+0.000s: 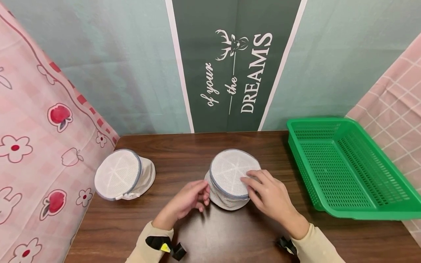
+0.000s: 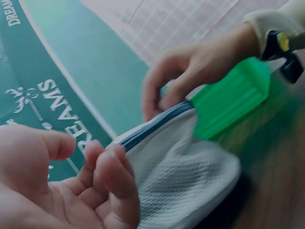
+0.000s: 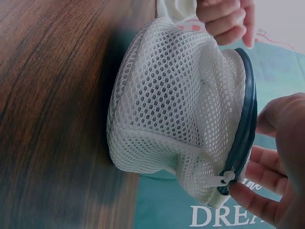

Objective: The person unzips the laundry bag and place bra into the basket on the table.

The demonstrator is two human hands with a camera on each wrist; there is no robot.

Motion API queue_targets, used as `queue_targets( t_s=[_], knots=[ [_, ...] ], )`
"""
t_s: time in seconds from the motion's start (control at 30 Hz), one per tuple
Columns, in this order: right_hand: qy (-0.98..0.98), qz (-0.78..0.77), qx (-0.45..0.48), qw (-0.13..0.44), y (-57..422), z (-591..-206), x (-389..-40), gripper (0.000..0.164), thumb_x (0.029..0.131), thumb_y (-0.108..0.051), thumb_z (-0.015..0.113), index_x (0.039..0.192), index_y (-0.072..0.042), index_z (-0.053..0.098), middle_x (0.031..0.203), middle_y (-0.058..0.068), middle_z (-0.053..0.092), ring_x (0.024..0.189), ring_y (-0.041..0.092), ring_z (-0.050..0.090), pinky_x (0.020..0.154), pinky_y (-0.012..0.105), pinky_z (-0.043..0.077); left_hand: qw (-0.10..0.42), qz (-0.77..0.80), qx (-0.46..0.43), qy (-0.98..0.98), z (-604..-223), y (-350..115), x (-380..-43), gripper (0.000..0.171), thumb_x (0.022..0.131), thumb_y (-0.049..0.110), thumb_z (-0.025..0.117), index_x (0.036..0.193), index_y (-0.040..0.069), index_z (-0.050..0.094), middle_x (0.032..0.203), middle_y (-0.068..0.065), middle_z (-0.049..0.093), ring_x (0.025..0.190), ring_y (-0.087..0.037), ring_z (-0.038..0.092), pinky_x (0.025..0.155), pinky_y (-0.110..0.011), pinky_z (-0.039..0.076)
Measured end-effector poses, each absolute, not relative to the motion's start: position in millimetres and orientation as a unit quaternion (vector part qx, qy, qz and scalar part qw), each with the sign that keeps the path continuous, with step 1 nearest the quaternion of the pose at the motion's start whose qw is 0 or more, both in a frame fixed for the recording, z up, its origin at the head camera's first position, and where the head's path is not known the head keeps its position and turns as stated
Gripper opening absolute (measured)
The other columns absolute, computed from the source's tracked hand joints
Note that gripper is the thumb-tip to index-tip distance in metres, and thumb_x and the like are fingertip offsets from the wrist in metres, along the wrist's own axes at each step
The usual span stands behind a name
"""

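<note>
A white mesh laundry bag (image 1: 234,173), round with a grey-blue zip rim, stands on the table in front of me. My right hand (image 1: 271,195) is over its right side, fingertips on the flat mesh top near the rim. In the right wrist view the white zip pull (image 3: 228,177) shows close to those fingers. At the bag's left side is my left hand (image 1: 189,199), fingers loosely bent, fingertips right by the rim and nothing held. A second mesh laundry bag (image 1: 118,174) of the same kind sits at the left, its top tilted and its zip pull facing front.
A green plastic basket (image 1: 306,171) with slotted walls stands at the right of the brown wooden table (image 1: 230,241). Behind the table hangs a green printed curtain (image 1: 230,120). Pink cloths flank both sides.
</note>
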State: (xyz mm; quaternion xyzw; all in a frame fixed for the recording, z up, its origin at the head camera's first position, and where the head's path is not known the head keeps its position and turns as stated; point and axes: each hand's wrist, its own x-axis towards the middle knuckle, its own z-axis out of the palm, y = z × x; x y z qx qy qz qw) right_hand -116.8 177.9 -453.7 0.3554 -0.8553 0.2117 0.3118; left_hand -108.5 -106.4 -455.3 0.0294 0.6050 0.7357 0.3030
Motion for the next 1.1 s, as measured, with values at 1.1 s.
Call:
queue_targets(
  t_s=[1.1],
  knots=[
    [-0.879, 0.190, 0.338, 0.278, 173, -454, -115, 0.053, 0.097, -0.061, 0.056, 0.111, -0.013, 0.074, 0.115, 0.005, 0.067, 0.100, 0.024, 0.063, 0.075, 0.041, 0.057, 0.297, 0.731, 0.010, 0.614, -458, -108, -140, 0.016, 0.107, 0.018, 0.048, 0.104, 0.007, 0.059, 0.087, -0.002, 0.061, 0.074, -0.012, 0.061, 0.055, -0.024, 0.054]
  ],
)
